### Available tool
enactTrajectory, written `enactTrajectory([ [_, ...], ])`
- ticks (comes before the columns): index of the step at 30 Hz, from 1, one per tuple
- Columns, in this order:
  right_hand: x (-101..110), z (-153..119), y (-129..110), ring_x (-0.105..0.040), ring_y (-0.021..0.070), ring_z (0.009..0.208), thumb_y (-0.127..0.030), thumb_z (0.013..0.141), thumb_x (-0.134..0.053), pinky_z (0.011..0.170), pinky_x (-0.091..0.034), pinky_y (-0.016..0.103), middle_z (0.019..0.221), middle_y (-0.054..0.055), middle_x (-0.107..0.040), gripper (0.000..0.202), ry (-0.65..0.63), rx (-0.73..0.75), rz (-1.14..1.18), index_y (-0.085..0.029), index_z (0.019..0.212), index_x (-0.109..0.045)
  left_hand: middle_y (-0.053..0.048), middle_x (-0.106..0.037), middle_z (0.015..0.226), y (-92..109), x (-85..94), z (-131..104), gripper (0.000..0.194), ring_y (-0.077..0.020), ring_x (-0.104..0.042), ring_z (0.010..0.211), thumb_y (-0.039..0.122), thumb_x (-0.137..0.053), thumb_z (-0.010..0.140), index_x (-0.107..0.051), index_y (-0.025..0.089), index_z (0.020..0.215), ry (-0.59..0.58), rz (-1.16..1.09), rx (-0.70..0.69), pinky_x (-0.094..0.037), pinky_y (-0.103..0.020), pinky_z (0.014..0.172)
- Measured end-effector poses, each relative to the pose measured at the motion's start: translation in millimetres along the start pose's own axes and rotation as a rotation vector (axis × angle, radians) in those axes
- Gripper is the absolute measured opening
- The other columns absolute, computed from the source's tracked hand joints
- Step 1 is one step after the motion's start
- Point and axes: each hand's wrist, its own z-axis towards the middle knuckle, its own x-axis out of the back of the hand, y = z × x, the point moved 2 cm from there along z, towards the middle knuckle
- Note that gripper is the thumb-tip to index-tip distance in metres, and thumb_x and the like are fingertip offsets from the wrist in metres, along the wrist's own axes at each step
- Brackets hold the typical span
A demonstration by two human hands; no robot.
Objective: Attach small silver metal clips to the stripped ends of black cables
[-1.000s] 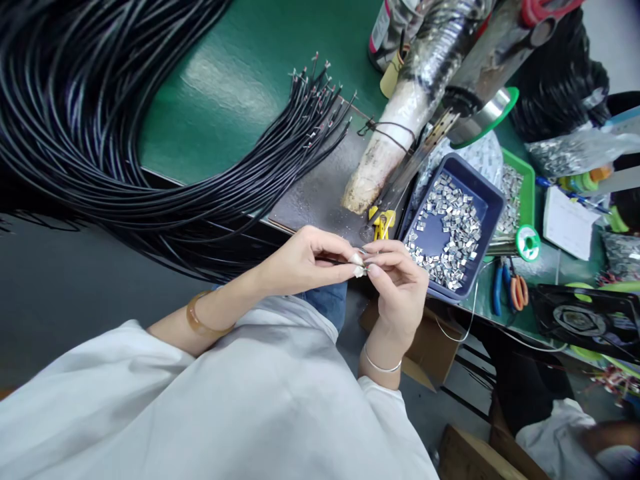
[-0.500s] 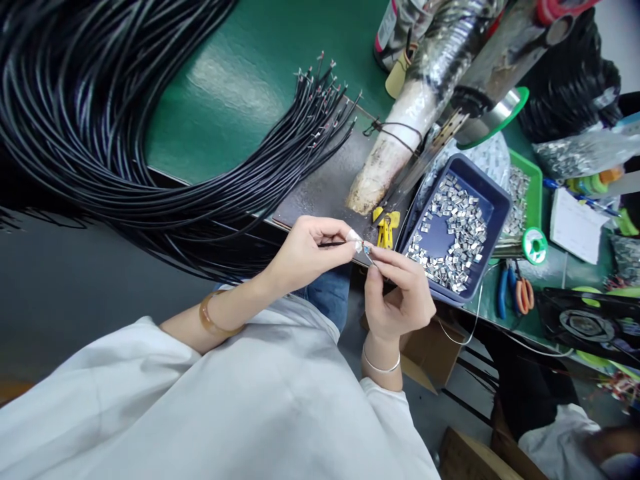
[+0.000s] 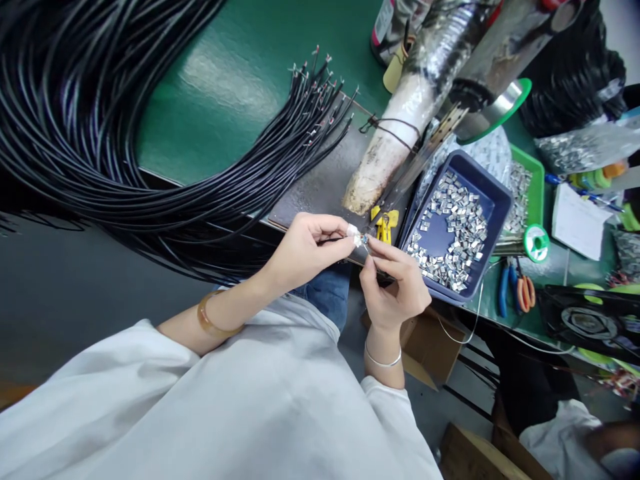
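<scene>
Between thumb and fingers, my left hand [image 3: 315, 248] pinches the end of a black cable [image 3: 330, 239]; white tape wraps one fingertip. My right hand [image 3: 397, 280] meets it at the cable's end, its fingers closed on a thin, light strand or tool too small to make out. A tiny bluish-silver piece [image 3: 364, 238] shows between the fingertips of both hands. Beyond the hands, a yellow tool [image 3: 385, 225] lies by the table's edge. To the right stands a dark blue tray [image 3: 493, 193] with many small metal connectors [image 3: 467, 220].
A big bundle of black cables [image 3: 200, 200] with stripped ends crosses the green table [image 3: 240, 67] at the left. A wrapped pipe [image 3: 385, 147] slants over the table. A green tray [image 3: 535, 193], pliers [image 3: 504, 290] and a notepad [image 3: 577, 223] are at the right. Part of another person [image 3: 560, 433] shows lower right.
My right hand has shifted slightly left and up, and its fingers are a little straighter at the cable's end. My left hand keeps its pinch. The view has shifted slightly.
</scene>
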Motion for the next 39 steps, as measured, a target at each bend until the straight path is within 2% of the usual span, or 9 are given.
enactTrajectory([
  [8, 0.1, 2.9, -2.4, -0.078, 0.0152, 0.094, -0.013, 0.086, -0.070, 0.080, -0.063, 0.026, 0.106, 0.001, -0.080, 0.019, -0.024, 0.007, -0.092, -0.025, 0.100, -0.066, 0.005, -0.047, 0.053, 4.9, -3.8, -0.9, 0.010, -0.0048, -0.031, 0.050, 0.017, -0.066, 0.074, -0.070, 0.013, 0.067, 0.017, 0.162, -0.086, -0.027, -0.020, 0.047],
  [11, 1.3, 6.5, -4.1, -0.077, 0.0126, 0.086, -0.012, 0.085, -0.072, 0.074, -0.061, 0.023, 0.096, -0.001, -0.079, 0.017, -0.052, -0.030, -0.093, -0.025, 0.095, -0.066, 0.006, -0.045, 0.053, 6.8, -5.7, -3.1, 0.010, -0.0045, -0.029, 0.050, 0.017, -0.066, 0.075, -0.070, 0.013, 0.069, 0.007, 0.196, -0.117, -0.026, -0.019, 0.047],
  [14, 4.5, 10.0, -3.8, -0.073, 0.0110, 0.076, -0.011, 0.083, -0.074, 0.062, -0.057, 0.021, 0.086, -0.003, -0.077, 0.017, 0.008, -0.090, -0.113, -0.025, 0.088, -0.065, 0.006, -0.044, 0.052, 7.8, -6.9, -3.4, 0.009, -0.0041, -0.027, 0.048, 0.017, -0.066, 0.075, -0.068, 0.013, 0.067, 0.028, 0.131, -0.082, -0.023, -0.019, 0.044],
  [16, 7.3, 11.2, -4.3, -0.073, 0.0121, 0.076, -0.009, 0.081, -0.074, 0.065, -0.059, 0.024, 0.086, -0.001, -0.076, 0.018, 0.084, -0.099, -0.127, -0.024, 0.086, -0.066, 0.006, -0.042, 0.052, 7.9, -6.8, -3.2, 0.010, -0.0039, -0.027, 0.048, 0.017, -0.067, 0.074, -0.065, 0.013, 0.065, 0.039, 0.088, -0.063, -0.023, -0.019, 0.044],
  [18, 8.9, 10.6, -6.5, -0.075, 0.0147, 0.081, -0.009, 0.080, -0.075, 0.073, -0.062, 0.029, 0.091, 0.000, -0.077, 0.019, 0.132, -0.053, -0.114, -0.024, 0.089, -0.067, 0.006, -0.044, 0.053, 6.8, -6.2, -3.3, 0.011, -0.0041, -0.030, 0.049, 0.017, -0.068, 0.074, -0.063, 0.014, 0.064, 0.026, 0.074, -0.044, -0.024, -0.019, 0.045],
  [21, 7.0, 6.7, -10.0, -0.077, 0.0168, 0.087, -0.014, 0.083, -0.074, 0.076, -0.065, 0.032, 0.099, 0.000, -0.078, 0.020, 0.071, 0.015, -0.034, -0.026, 0.097, -0.067, 0.002, -0.053, 0.058, 3.3, -4.2, -3.7, 0.010, -0.0063, -0.041, 0.053, 0.019, -0.068, 0.075, -0.066, 0.014, 0.067, -0.004, 0.057, -0.002, -0.031, -0.019, 0.049],
  [26, 3.5, 1.2, -5.2, -0.077, 0.0176, 0.092, -0.012, 0.089, -0.065, 0.078, -0.066, 0.034, 0.100, 0.002, -0.078, 0.017, 0.026, -0.122, 0.086, -0.024, 0.101, -0.063, -0.001, -0.066, 0.068, 1.4, -1.4, -2.8, 0.009, -0.0101, -0.055, 0.062, 0.021, -0.069, 0.075, -0.073, 0.013, 0.073, -0.009, -0.014, 0.020, -0.044, -0.021, 0.058],
  [29, 2.2, 1.5, -2.1, -0.077, 0.0175, 0.091, -0.013, 0.088, -0.066, 0.078, -0.066, 0.034, 0.099, 0.002, -0.078, 0.014, 0.025, -0.145, 0.123, -0.024, 0.097, -0.063, -0.001, -0.068, 0.069, 3.0, -1.0, -1.9, 0.010, -0.0104, -0.057, 0.063, 0.022, -0.070, 0.076, -0.074, 0.013, 0.074, -0.012, -0.013, 0.018, -0.045, -0.021, 0.060],
  [39, -1.3, 1.2, -1.6, -0.078, 0.0147, 0.086, -0.013, 0.085, -0.071, 0.075, -0.064, 0.027, 0.103, 0.000, -0.080, 0.017, 0.013, 0.045, -0.051, -0.025, 0.095, -0.064, 0.000, -0.065, 0.063, 2.7, -0.4, 1.2, 0.010, -0.0109, -0.057, 0.061, 0.019, -0.071, 0.072, -0.070, 0.014, 0.063, 0.034, 0.033, -0.015, -0.046, -0.021, 0.057],
])
